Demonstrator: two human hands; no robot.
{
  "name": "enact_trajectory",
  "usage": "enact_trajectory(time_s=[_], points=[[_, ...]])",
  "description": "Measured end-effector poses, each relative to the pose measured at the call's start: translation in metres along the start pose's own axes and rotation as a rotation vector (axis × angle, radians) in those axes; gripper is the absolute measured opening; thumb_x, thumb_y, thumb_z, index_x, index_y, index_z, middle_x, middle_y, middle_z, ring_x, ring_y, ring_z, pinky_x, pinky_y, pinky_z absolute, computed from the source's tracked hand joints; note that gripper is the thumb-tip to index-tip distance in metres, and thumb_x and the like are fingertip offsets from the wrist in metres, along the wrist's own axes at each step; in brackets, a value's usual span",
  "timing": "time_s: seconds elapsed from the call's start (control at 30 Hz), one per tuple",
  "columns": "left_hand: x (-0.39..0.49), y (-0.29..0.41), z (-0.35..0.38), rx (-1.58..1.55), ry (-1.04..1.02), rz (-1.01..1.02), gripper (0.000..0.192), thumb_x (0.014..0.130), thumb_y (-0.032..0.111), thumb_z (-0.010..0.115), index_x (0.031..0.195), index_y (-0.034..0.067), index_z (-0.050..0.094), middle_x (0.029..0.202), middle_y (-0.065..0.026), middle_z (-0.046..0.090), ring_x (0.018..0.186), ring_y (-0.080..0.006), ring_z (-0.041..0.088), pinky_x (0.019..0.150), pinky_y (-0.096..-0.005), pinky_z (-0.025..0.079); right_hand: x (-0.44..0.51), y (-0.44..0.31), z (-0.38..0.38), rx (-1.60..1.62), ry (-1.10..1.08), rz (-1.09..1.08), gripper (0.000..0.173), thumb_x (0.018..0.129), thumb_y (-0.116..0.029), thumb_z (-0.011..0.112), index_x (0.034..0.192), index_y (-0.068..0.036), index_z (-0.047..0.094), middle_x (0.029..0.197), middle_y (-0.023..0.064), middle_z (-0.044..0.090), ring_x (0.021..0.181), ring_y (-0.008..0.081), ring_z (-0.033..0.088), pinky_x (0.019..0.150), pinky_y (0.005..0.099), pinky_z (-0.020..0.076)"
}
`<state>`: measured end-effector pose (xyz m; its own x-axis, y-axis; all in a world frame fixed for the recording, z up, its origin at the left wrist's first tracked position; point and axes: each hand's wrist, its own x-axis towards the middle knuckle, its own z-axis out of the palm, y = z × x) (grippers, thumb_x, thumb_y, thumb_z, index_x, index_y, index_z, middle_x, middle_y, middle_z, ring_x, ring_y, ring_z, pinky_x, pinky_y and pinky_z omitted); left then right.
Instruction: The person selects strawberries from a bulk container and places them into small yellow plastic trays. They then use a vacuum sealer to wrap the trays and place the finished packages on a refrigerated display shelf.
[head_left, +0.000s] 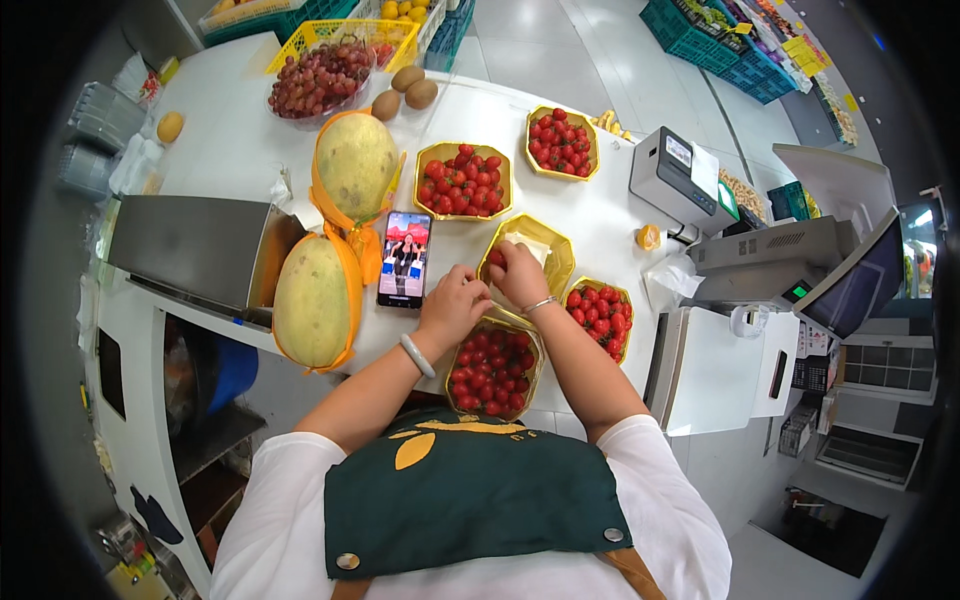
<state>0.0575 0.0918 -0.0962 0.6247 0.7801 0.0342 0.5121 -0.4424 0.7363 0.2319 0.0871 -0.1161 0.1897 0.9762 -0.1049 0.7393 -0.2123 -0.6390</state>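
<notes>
My right hand (519, 276), with a thin bracelet at the wrist, holds a cherry tomato (496, 259) over a gold plastic tray (559, 259) that has a white pad (531, 246) inside. My left hand (452, 304), with a pale bangle, is beside that tray's left edge, fingers curled; whether it holds anything is hidden. Nearest my apron stands a tray of cherry tomatoes (493, 371). Further filled trays of cherry tomatoes stand at the right (602, 315), behind on the left (463, 182) and behind on the right (560, 144).
A lit smartphone (405, 259) lies left of my left hand. Beyond it are two netted melons (356, 165), (313, 300), kiwifruit (421, 94) and a bowl of red grapes (319, 79). A label printer (671, 180), a peeled citrus piece (647, 237) and a crumpled plastic bag (673, 281) are right.
</notes>
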Motion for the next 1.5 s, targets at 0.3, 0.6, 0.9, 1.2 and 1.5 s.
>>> enact_trajectory(time_s=[0.3, 0.6, 0.9, 1.2, 1.5], points=[[0.017, 0.020, -0.022, -0.157, 0.260, 0.129, 0.035, 0.079, 0.018, 0.071, 0.110, 0.006, 0.060, 0.107, -0.0111, 0.055, 0.094, -0.0252, 0.057, 0.080, -0.0354, 0.048, -0.021, -0.022, -0.067, 1.233, -0.310, 0.554, 0.018, 0.094, -0.028, 0.059, 0.097, -0.010, 0.057, 0.085, 0.0025, 0.063, 0.055, 0.0066, 0.048, 0.046, 0.0202, 0.0373], [0.027, 0.048, -0.030, -0.984, -0.032, -0.047, 0.026, 0.087, 0.007, 0.066, 0.112, 0.002, 0.059, 0.098, -0.0038, 0.065, 0.086, -0.0087, 0.059, 0.079, -0.0238, 0.049, -0.047, -0.048, -0.096, 1.325, -0.241, 0.478, 0.022, 0.096, -0.030, 0.055, 0.091, -0.009, 0.056, 0.076, 0.0012, 0.058, 0.057, 0.0078, 0.049, 0.048, 0.0206, 0.0381], [0.016, 0.051, -0.026, -0.799, -0.063, -0.077, 0.022, 0.083, 0.002, 0.066, 0.104, 0.004, 0.062, 0.096, -0.0028, 0.061, 0.077, -0.0077, 0.058, 0.067, -0.0219, 0.046, -0.080, -0.046, -0.087, 1.272, -0.216, 0.429, 0.020, 0.096, -0.026, 0.055, 0.100, -0.006, 0.059, 0.084, 0.0012, 0.059, 0.065, 0.0069, 0.051, 0.056, 0.0191, 0.0405], [-0.003, 0.062, -0.017, -0.466, -0.094, 0.136, 0.030, 0.078, 0.006, 0.068, 0.107, 0.003, 0.061, 0.099, -0.0084, 0.060, 0.078, -0.0175, 0.060, 0.071, -0.0292, 0.050, -0.137, -0.015, -0.083, 0.766, 0.098, 0.343, 0.015, 0.089, -0.012, 0.063, 0.100, -0.005, 0.056, 0.084, 0.0009, 0.063, 0.066, 0.0054, 0.055, 0.055, 0.0227, 0.0453], [-0.002, 0.061, 0.000, -0.392, -0.088, 0.092, 0.025, 0.082, 0.007, 0.064, 0.107, 0.005, 0.061, 0.101, -0.0059, 0.058, 0.078, -0.0127, 0.058, 0.069, -0.0249, 0.049, -0.199, 0.037, -0.092, 0.035, 0.468, 0.317, 0.029, 0.076, -0.010, 0.073, 0.101, -0.004, 0.058, 0.073, 0.0061, 0.057, 0.062, 0.0178, 0.055, 0.060, 0.0300, 0.0478]])
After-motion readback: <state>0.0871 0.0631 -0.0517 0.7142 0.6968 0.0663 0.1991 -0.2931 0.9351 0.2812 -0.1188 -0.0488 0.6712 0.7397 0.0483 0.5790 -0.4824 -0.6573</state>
